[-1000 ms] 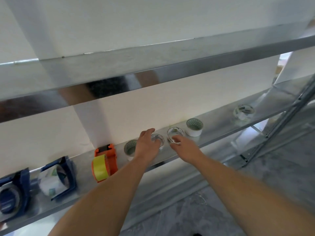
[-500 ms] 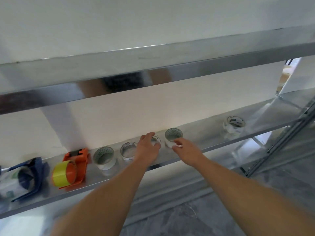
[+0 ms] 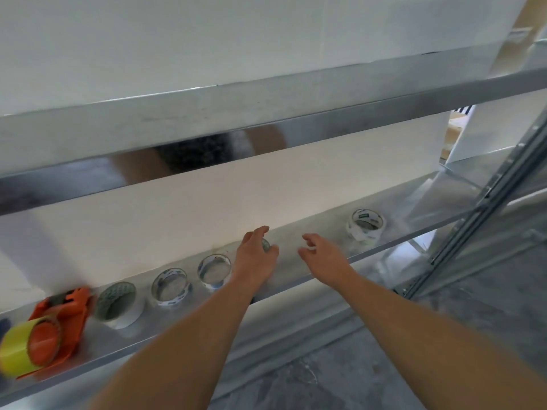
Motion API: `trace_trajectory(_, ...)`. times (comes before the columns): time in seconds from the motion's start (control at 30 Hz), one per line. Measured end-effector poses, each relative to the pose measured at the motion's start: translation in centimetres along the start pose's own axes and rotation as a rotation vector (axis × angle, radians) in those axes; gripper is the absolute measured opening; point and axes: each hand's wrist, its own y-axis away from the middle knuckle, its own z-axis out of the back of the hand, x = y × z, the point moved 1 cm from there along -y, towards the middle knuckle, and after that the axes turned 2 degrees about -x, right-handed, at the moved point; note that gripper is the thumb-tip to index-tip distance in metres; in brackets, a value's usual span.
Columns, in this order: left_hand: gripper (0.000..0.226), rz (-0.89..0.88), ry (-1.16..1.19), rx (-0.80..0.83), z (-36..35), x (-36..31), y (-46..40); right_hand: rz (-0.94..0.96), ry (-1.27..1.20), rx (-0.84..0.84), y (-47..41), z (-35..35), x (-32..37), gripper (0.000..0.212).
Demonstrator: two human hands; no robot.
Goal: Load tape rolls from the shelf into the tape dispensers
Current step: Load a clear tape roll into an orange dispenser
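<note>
My view has swung right along the shelf [image 3: 310,287]. The orange dispenser [image 3: 56,318], at its left end, holds a yellow roll [image 3: 13,355]; three loose rolls stand beside it. My left hand [image 3: 256,260] now cups a small roll [image 3: 265,245]. My right hand [image 3: 324,258], fingers spread and holding nothing, heads toward the far clear roll [image 3: 367,227].

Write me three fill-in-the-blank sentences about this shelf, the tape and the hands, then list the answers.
1. The tape dispenser at the left end of the metal shelf is ____ in colour.
2. The roll loaded in that dispenser is ____.
3. The roll standing alone lies to the ____ of the right hand.
4. The left hand reaches over a roll, and ____ loose rolls lie between it and the dispenser.

Answers: orange; yellow; right; three
</note>
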Motion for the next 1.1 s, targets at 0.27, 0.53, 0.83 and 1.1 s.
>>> trace_trajectory(0.27, 0.052, -0.140, -0.019, 0.137, -5.0, -4.6, -3.6, -0.119, -0.003, -0.155, -1.6, 5.4, -3.6, 0.047)
trace_trajectory(0.53, 0.054, -0.162, -0.029, 0.240, -10.4, -7.9, -5.9, -0.183, 0.066, -0.204, -3.8, 9.9, -8.4, 0.042)
trace_trajectory(0.83, 0.056, -0.001, -0.048, 0.265, -17.0, -11.5, -8.0, -0.199, 0.152, -0.067, -9.7, 14.9, -14.1, 0.045)
trace_trajectory(1.1, 0.056, 0.176, -0.024, 0.231, -21.3, -13.0, -8.6, -0.184, 0.136, 0.113, -12.8, 15.2, -17.3, 0.039)
